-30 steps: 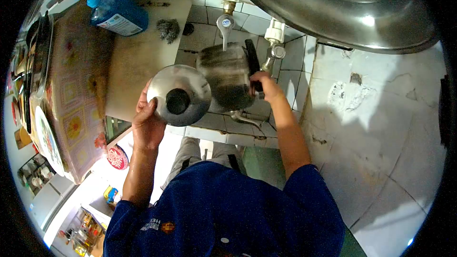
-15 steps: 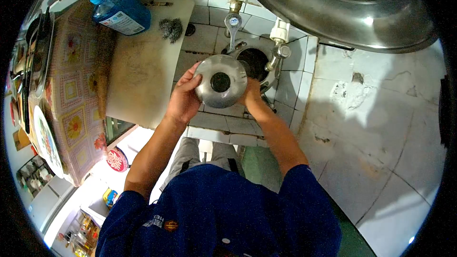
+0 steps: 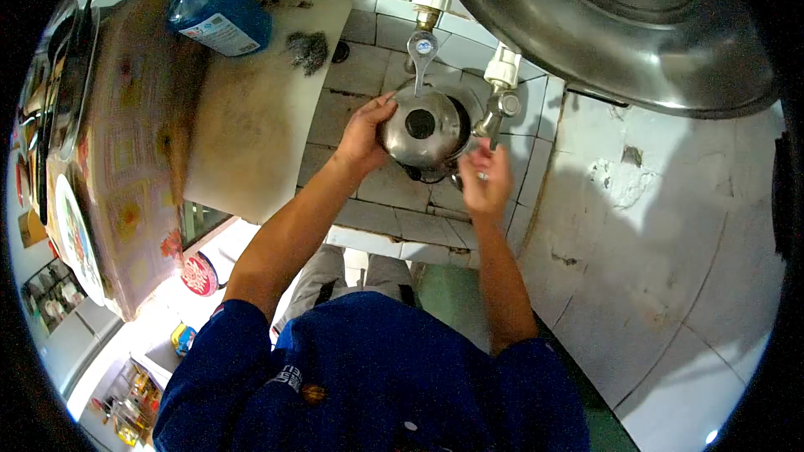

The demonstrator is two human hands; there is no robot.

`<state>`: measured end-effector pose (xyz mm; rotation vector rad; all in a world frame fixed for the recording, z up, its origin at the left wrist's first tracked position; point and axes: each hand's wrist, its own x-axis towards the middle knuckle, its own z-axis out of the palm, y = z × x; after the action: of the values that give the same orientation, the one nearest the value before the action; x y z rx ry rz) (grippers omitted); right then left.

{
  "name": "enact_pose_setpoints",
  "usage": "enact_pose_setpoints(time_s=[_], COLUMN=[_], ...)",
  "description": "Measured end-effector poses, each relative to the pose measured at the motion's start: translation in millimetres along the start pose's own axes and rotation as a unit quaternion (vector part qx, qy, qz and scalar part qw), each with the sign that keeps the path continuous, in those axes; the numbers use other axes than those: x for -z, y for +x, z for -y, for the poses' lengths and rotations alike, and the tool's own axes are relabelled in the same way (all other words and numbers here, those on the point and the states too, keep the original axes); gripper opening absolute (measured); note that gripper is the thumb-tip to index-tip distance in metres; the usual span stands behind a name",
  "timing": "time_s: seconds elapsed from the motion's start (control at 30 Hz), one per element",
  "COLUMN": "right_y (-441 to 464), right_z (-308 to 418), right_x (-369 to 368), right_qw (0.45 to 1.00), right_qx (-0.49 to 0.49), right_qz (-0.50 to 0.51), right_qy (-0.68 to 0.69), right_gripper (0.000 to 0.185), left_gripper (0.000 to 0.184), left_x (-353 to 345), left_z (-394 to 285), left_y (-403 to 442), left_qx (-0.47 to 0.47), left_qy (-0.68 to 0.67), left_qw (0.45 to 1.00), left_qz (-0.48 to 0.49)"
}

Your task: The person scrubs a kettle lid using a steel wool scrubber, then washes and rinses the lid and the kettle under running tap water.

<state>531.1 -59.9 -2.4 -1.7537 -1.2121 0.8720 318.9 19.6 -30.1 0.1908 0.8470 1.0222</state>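
Note:
My left hand (image 3: 367, 138) grips the left edge of a round steel lid (image 3: 444, 136) with a black knob at its centre. The lid is tilted over a metal pot in the tiled sink, hiding most of it; a dark part of the pot (image 3: 427, 176) shows below. Whether lid and pot touch, I cannot tell. My right hand (image 3: 486, 184) is beside the pot, just under the right tap (image 3: 505, 103), its fingers curled and smeared by motion. Above the lid hangs the long lever of the left tap (image 3: 422, 54).
Left of the sink lies a pale board (image 3: 251, 130) with a steel-wool scrubber (image 3: 307, 52) and a blue pump bottle (image 3: 219, 15). A large steel basin (image 3: 662, 75) looms at the upper right. A patterned cloth (image 3: 126, 201) covers the surface at far left.
The lid in my left hand has moved up and right, over the pot. My right hand has come away from behind the lid to the right, near the right tap.

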Motion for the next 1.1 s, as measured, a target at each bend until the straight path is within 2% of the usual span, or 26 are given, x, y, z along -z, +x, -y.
enact_pose_setpoints(time_s=[0.03,0.1,0.13,0.2,0.23,0.27,0.3,0.43,0.5,0.67,0.93,1.0,1.1], right_y=[0,2,4,8,11,14,17,22,27,28,30,27,28], right_z=[30,76,94,117,118,117,117,102,98,94,87,86,56], right_x=[11,28,30,26,25,23,23,28,34,39,38,40,42], right_qw=[1.000,0.993,0.993,0.985,0.985,0.973,0.956,0.950,0.933,0.932,0.934,0.955,0.949], right_qx=[0.000,0.114,0.114,0.098,0.098,0.149,0.199,0.228,0.275,0.295,0.305,0.262,0.285], right_qz=[0.003,-0.011,-0.011,-0.005,-0.005,-0.016,-0.027,-0.029,-0.040,-0.022,-0.024,-0.002,-0.011], right_qy=[-0.002,-0.008,-0.009,-0.142,-0.143,-0.178,-0.213,-0.211,-0.228,-0.208,-0.184,-0.142,-0.130], right_gripper=[0.040,0.038,0.038,0.034,0.034,0.030,0.027,0.020,0.018,0.019,0.021,0.021,0.026], left_gripper=[0.028,0.028,0.029,0.031,0.029,0.026,0.026,0.023,0.024,0.036,0.031,0.031,0.031], left_x=[-1,-11,-14,-12,-9,-6,-3,-6,-12,-27,-33,-35,-35], left_z=[2,3,5,10,14,17,22,32,32,41,53,53,53], left_y=[2,3,7,17,23,28,33,40,40,46,65,65,68], left_qx=[0.006,0.018,0.018,0.018,0.021,0.024,0.025,0.071,0.081,0.094,0.112,0.124,0.105], left_qy=[0.003,0.025,0.020,0.015,0.010,0.005,0.003,-0.008,-0.011,0.010,0.022,0.027,0.034], left_qw=[1.000,0.999,1.000,1.000,1.000,0.998,0.999,0.997,0.996,0.995,0.992,0.990,0.992], left_qz=[0.018,0.010,-0.001,-0.013,0.018,0.049,0.048,0.028,0.035,0.042,0.060,0.057,0.062])
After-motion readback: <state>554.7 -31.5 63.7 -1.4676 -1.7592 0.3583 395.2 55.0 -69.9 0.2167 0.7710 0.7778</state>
